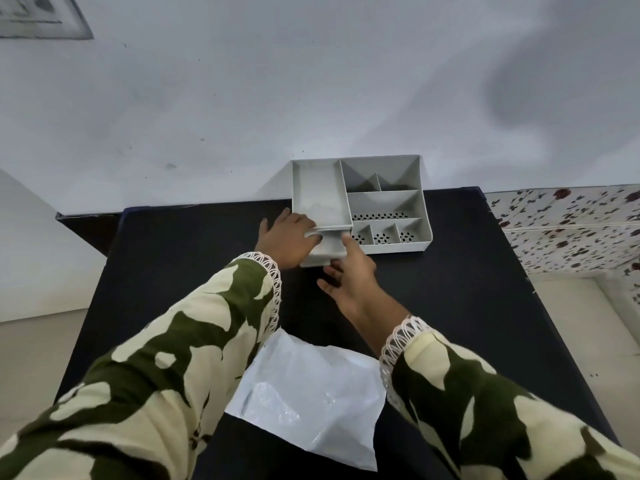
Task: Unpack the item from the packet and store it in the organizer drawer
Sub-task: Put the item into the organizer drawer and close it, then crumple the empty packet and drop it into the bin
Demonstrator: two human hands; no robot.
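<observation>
A grey organizer with several compartments stands at the back of the black table. Its small drawer is pulled out at the front left. My left hand reaches over the drawer's left side, fingers curled on a small whitish item at the drawer's mouth. My right hand is at the drawer's front right corner, index finger up along its right wall, other fingers under its front lip. The white packet lies flat and crumpled on the table between my forearms.
The organizer backs against a pale wall. A floral-patterned surface lies to the right of the table. Pale floor shows beyond the left edge and the right edge of the table.
</observation>
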